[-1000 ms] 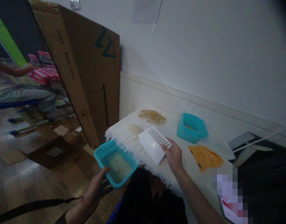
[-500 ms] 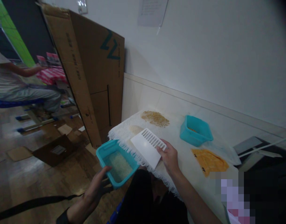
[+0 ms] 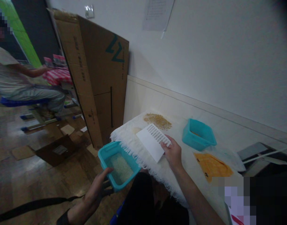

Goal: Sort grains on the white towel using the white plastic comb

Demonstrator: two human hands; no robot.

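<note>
My left hand (image 3: 96, 189) grips the near side of a teal plastic bin (image 3: 106, 153), thumb over the rim, just below the table's fringed edge. Pale grains like rice (image 3: 121, 167) cover part of the bin's floor. In my right hand (image 3: 172, 151) is a white slotted scraper (image 3: 149, 143), a flat plate with a row of slots along one side. It is tilted over the white cloth (image 3: 124, 132). Behind it lies a spread of yellowish beans or grains (image 3: 158, 120). A small pale patch of grains (image 3: 136, 129) shows by the scraper's left edge, partly hidden by it.
A second teal bin (image 3: 198, 142) with some brownish contents stands at the right. Near it lie an orange cloth (image 3: 213, 167) and a clear plastic bag (image 3: 231, 156). A tall cardboard box (image 3: 103, 72) stands left of the table. Farther left, a person (image 3: 19, 75) sits at another table.
My right hand has moved the scraper slightly up and away from the table's front edge, over the cloth. The left hand keeps its hold on the bin. The view has shifted a little.
</note>
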